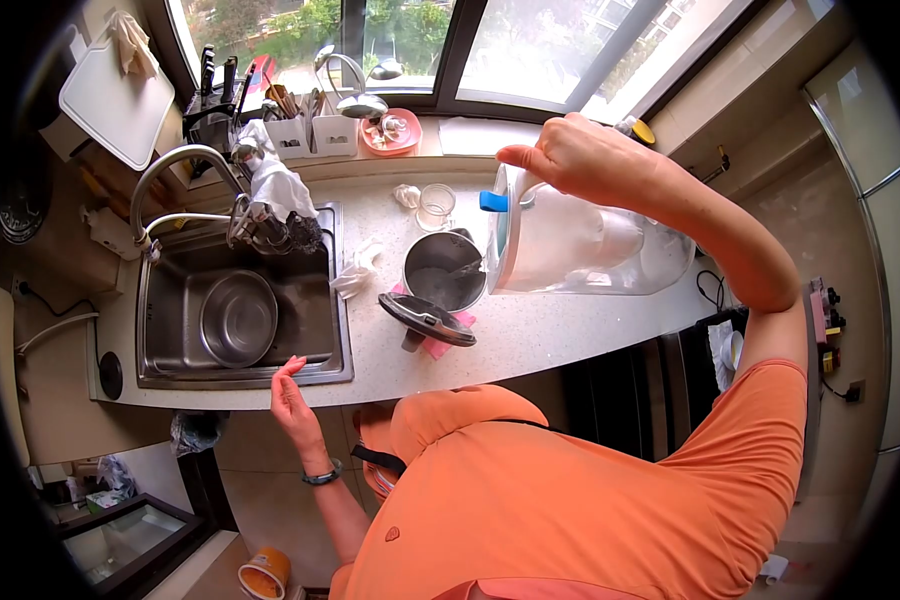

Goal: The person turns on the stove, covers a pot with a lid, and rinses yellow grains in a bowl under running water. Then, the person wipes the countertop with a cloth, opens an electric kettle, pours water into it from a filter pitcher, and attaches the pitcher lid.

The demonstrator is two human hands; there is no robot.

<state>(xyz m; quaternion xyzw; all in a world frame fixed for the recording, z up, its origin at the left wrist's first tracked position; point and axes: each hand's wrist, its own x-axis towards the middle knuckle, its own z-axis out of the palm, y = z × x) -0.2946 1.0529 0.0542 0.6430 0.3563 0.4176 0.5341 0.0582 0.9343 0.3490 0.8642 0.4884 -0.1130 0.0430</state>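
My right hand (580, 160) is closed on the handle of a large clear pitcher (610, 250), which is tipped toward the left. The pitcher has a blue tab (493, 202) near its mouth. A thin stream of water runs from it into an electric kettle (440, 270) on the counter. The kettle's dark lid (427, 318) stands open on the near side, and a pink cloth (438, 347) shows beneath. My left hand (292, 398) is held in front of the sink's near edge, fingers stretched out and holding nothing.
A steel bowl (238, 318) lies in the sink (310, 290) under the curved faucet (185, 155). Behind the kettle are a glass jar (435, 207) and a crumpled tissue (406, 195). A plastic bag (358, 270) sits beside the sink; utensil holders (332, 135) line the windowsill.
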